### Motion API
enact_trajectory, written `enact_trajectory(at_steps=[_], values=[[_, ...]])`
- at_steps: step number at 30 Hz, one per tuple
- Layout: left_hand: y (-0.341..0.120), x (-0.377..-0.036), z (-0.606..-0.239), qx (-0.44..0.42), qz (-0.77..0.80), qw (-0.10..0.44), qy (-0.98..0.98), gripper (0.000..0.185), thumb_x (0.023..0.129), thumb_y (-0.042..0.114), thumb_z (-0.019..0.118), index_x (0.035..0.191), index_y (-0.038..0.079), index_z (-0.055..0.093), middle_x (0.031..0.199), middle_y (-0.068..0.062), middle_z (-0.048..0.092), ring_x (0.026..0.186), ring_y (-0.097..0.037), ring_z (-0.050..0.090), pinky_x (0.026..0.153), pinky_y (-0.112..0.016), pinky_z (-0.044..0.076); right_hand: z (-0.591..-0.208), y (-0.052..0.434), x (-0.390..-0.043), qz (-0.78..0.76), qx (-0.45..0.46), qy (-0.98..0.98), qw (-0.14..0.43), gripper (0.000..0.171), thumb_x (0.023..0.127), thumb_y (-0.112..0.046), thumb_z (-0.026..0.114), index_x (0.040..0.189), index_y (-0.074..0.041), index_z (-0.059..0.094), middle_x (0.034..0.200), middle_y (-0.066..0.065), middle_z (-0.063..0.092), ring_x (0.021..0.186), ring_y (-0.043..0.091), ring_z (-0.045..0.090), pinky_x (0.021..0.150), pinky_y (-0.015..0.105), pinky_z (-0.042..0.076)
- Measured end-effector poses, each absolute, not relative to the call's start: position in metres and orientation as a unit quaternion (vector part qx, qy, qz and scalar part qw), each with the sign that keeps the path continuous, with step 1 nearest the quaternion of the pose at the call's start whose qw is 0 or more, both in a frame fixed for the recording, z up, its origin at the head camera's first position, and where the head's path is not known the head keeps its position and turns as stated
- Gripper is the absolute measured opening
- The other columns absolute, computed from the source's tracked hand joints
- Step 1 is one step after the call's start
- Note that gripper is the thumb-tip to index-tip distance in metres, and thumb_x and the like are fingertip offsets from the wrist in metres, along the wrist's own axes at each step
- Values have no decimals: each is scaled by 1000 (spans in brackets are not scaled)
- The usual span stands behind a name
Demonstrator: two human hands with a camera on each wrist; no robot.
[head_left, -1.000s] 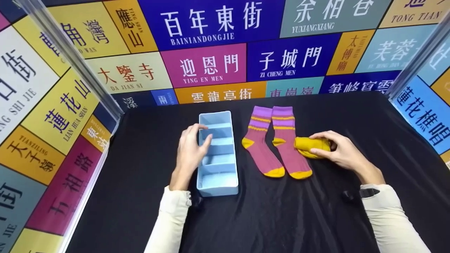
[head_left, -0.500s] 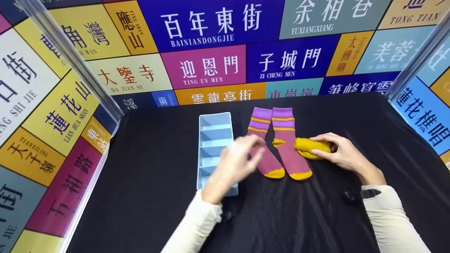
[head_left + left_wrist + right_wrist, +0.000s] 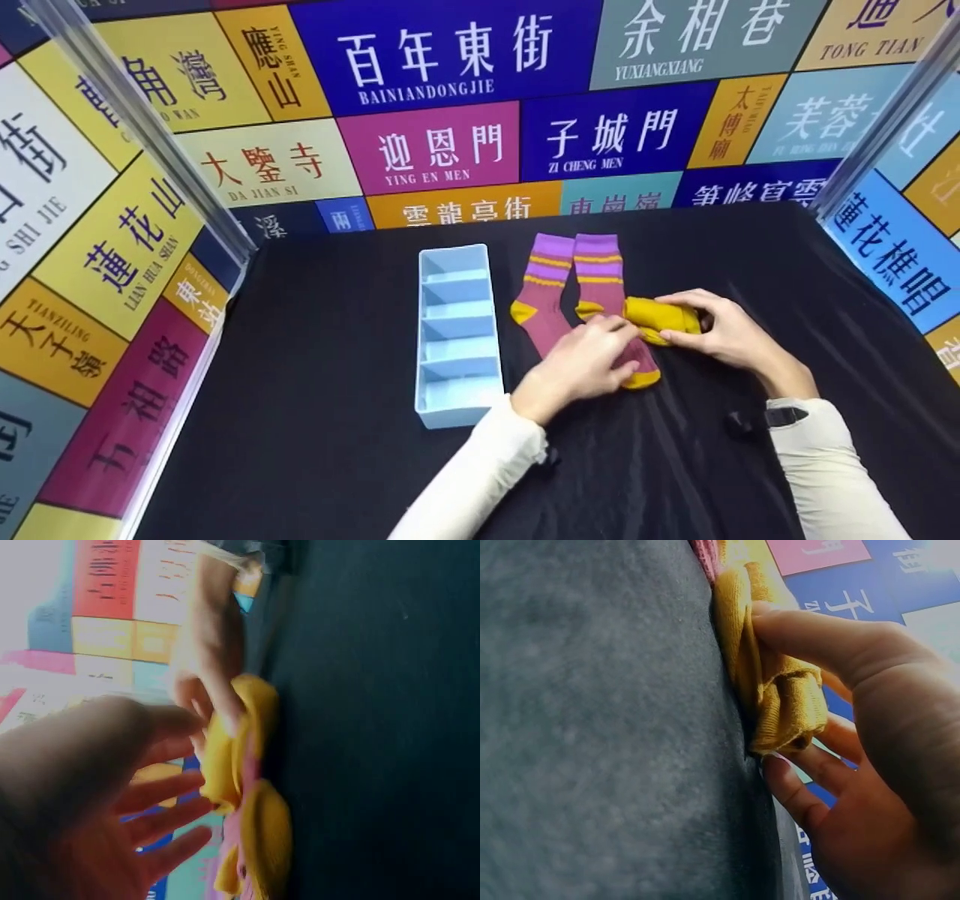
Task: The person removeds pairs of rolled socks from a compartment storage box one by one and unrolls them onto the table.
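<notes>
A rolled yellow sock [image 3: 664, 316] lies on the black cloth beside two purple-pink striped socks [image 3: 551, 300] with yellow heels and toes. My right hand [image 3: 716, 334] pinches the roll between thumb and fingers; the right wrist view shows the yellow roll [image 3: 780, 690] folded in that right hand [image 3: 855, 735]. My left hand [image 3: 592, 358] lies over the lower ends of the striped socks, its fingertips just left of the roll. In the left wrist view the left hand [image 3: 142, 802] has its fingers spread and straight, close to the yellow roll [image 3: 225, 757], holding nothing.
A light blue divider box [image 3: 457, 405] with several empty compartments stands left of the socks. The black cloth [image 3: 322, 352] covers the table. Walls of coloured sign panels [image 3: 450, 67] close in the back and both sides.
My left hand has left the blue box and swept right across the cloth onto the striped socks, up to the yellow roll. My right hand has kept its hold on the roll.
</notes>
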State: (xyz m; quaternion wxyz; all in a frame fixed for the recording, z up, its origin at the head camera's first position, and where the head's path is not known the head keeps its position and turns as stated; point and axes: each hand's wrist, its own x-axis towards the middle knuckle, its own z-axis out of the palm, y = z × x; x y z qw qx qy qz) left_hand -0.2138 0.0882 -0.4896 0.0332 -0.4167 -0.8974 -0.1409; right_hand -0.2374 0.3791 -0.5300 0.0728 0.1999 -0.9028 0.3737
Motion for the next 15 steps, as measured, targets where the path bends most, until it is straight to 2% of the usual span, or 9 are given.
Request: enact_trajectory(at_steps=[4, 10, 15], values=[[105, -215, -499, -419, -145, 17, -896, 47, 106, 40, 67, 148, 19, 64, 147, 0, 65, 126, -19, 64, 114, -27, 51, -531, 380, -239, 362, 202, -908, 71, 48, 91, -21, 89, 137, -19, 74, 124, 5, 75, 93, 9, 58, 77, 21, 47], [117, -207, -508, -412, -141, 7, -900, 47, 105, 39, 67, 147, 20, 62, 151, 0, 60, 128, -20, 62, 114, -28, 51, -529, 382, -238, 358, 196, -910, 65, 42, 95, -21, 85, 134, -15, 75, 122, 8, 76, 93, 7, 60, 79, 13, 45], [121, -203, -515, -405, -130, 20, -905, 45, 105, 39, 66, 145, 19, 61, 143, 1, 64, 128, -19, 60, 113, -28, 50, -530, 383, -238, 361, 197, -910, 61, 40, 95, -20, 85, 134, -15, 75, 123, 8, 77, 94, 6, 61, 81, 10, 45]])
